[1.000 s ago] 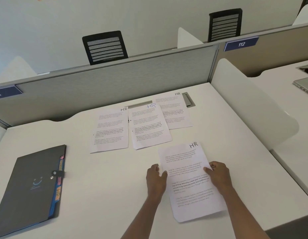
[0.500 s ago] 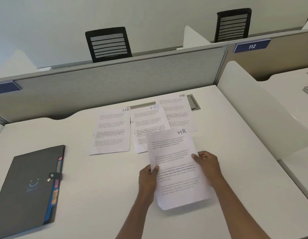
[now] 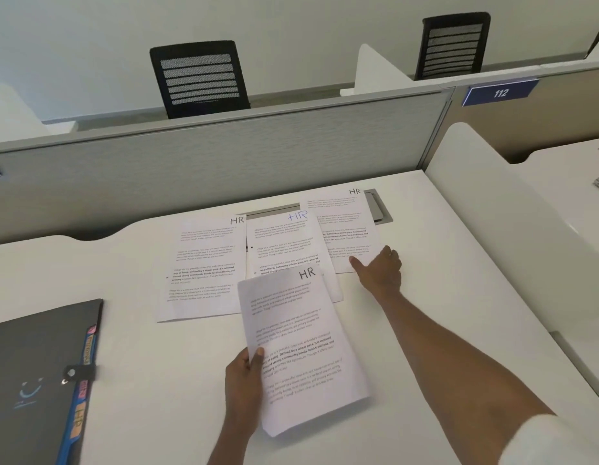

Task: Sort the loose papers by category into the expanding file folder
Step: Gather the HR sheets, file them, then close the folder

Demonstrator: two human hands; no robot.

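Note:
My left hand (image 3: 244, 384) grips the left edge of a printed sheet marked HR (image 3: 301, 347), held a little above the white desk (image 3: 157, 380). Three more HR sheets lie flat farther back: a left sheet (image 3: 204, 266), a middle sheet (image 3: 284, 243) partly covered by the held one, and a right sheet (image 3: 345, 226). My right hand (image 3: 378, 273) reaches forward with fingers spread, its fingertips on the lower edge of the right sheet. The dark grey expanding file folder (image 3: 36, 380) lies closed at the left, coloured tabs along its right edge.
A grey partition (image 3: 224, 162) walls off the desk's far edge, with a metal cable hatch (image 3: 378, 209) just in front of it. A white side divider (image 3: 513, 229) borders the right. Two black chairs stand beyond the partition.
My right hand has let go of the held sheet and moved forward to the right sheet. My left hand alone now holds the sheet, shifted left and forward.

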